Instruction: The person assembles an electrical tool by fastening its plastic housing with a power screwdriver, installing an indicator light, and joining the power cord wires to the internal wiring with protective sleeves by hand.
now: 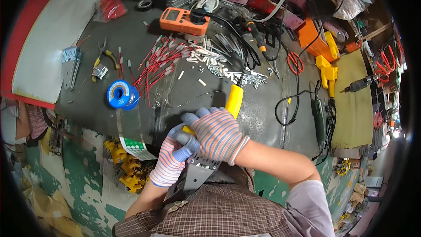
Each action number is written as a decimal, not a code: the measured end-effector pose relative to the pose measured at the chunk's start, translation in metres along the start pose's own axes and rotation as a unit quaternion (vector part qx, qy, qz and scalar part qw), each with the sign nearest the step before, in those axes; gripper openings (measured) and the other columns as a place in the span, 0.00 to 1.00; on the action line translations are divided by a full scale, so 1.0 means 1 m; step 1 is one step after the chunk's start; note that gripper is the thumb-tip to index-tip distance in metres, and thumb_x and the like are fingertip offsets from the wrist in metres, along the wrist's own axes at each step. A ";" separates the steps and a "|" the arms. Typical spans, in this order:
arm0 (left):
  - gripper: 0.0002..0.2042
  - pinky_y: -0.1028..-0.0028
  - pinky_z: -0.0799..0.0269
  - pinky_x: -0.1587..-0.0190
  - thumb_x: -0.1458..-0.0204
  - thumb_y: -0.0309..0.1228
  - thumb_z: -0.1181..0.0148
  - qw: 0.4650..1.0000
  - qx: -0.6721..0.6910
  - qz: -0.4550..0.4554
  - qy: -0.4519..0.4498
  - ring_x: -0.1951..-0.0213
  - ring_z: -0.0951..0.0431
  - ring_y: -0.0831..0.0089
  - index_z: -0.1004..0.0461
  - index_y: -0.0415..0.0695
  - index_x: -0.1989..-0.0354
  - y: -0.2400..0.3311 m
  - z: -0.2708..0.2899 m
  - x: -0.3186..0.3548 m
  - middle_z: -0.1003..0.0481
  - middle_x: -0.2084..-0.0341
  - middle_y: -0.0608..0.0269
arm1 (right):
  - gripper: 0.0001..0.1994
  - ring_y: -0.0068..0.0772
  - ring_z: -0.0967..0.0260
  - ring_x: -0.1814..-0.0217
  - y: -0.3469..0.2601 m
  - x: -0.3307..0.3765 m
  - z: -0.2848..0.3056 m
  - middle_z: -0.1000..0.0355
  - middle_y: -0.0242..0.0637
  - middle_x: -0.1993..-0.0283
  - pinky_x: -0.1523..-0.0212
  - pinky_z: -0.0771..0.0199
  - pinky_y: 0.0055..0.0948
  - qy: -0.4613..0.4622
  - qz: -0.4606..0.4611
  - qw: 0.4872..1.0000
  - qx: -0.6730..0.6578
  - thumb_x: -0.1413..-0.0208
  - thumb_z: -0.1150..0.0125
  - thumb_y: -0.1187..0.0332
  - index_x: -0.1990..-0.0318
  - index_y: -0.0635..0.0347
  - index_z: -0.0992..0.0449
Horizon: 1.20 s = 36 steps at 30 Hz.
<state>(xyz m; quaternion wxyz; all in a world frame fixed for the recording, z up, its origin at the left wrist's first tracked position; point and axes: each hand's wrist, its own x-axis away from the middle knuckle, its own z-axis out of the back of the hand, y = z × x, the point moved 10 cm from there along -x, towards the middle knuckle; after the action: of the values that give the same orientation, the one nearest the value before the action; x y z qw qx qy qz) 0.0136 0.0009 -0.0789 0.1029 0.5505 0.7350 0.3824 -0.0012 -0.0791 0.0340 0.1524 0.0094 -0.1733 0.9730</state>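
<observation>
Yellow handle, held two-handed.
Right hand, gloved, closed over its middle; left hand, gloved, curled about its lower end; grey metal bracket just below both.

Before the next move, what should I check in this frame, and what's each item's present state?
1. Gloves worn: ok; left hand and right hand both have striped gloves.
2. Yellow handle held: ok; both hands close around it.
3. Grip contact fully visible: not ok; the hands cover it.
4. Blue solder spool apart from hands: ok.
5. Red wires neatly sorted: not ok; loosely heaped.
6. Orange multimeter reading: cannot tell; display unreadable.
</observation>
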 end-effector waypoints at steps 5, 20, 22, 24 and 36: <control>0.29 0.73 0.33 0.45 0.53 0.26 0.33 0.999 0.000 -0.028 -0.025 0.50 0.29 0.75 0.37 0.39 0.42 0.005 -0.012 0.005 0.29 0.52 0.65 | 0.22 0.53 0.32 0.74 0.003 -0.004 -0.011 0.31 0.47 0.76 0.70 0.35 0.46 0.017 0.015 1.000 0.017 0.46 0.46 0.46 0.67 0.60 0.29; 0.18 0.73 0.38 0.44 0.42 0.35 0.43 0.786 -0.411 -0.279 0.368 0.51 0.33 0.75 0.34 0.42 0.46 0.109 0.134 0.121 0.31 0.53 0.63 | 0.14 0.48 0.32 0.54 -0.047 -0.001 0.018 0.28 0.42 0.60 0.52 0.36 0.44 0.170 0.106 0.975 0.100 0.53 0.35 0.59 0.61 0.56 0.24; 0.21 0.74 0.38 0.44 0.46 0.34 0.39 0.907 -0.147 -0.234 0.318 0.51 0.33 0.75 0.34 0.45 0.45 0.081 0.172 0.106 0.30 0.56 0.66 | 0.15 0.46 0.33 0.51 -0.076 0.001 0.012 0.30 0.37 0.58 0.49 0.37 0.44 0.167 0.174 0.970 0.002 0.59 0.33 0.62 0.61 0.54 0.25; 0.23 0.71 0.34 0.46 0.52 0.32 0.32 0.980 0.056 -0.090 0.167 0.53 0.27 0.73 0.31 0.41 0.48 0.036 0.191 0.080 0.26 0.55 0.64 | 0.16 0.46 0.35 0.47 -0.101 0.000 -0.005 0.31 0.37 0.55 0.44 0.39 0.47 0.129 0.207 0.968 -0.057 0.60 0.33 0.62 0.62 0.52 0.25; 0.10 0.77 0.30 0.57 0.48 0.27 0.39 0.979 -0.132 -0.054 0.145 0.63 0.26 0.82 0.25 0.41 0.57 0.052 0.139 0.074 0.23 0.65 0.70 | 0.12 0.45 0.38 0.41 -0.100 -0.030 -0.056 0.29 0.34 0.52 0.37 0.53 0.62 0.120 0.103 0.987 -0.044 0.63 0.31 0.61 0.69 0.50 0.24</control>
<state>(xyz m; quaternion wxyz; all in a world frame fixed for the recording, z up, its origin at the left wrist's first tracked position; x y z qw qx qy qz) 0.1037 0.1338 -0.1190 0.0874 0.4299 0.7142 0.5454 0.0595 0.0204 0.0122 0.0716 -0.1317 -0.1962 0.9690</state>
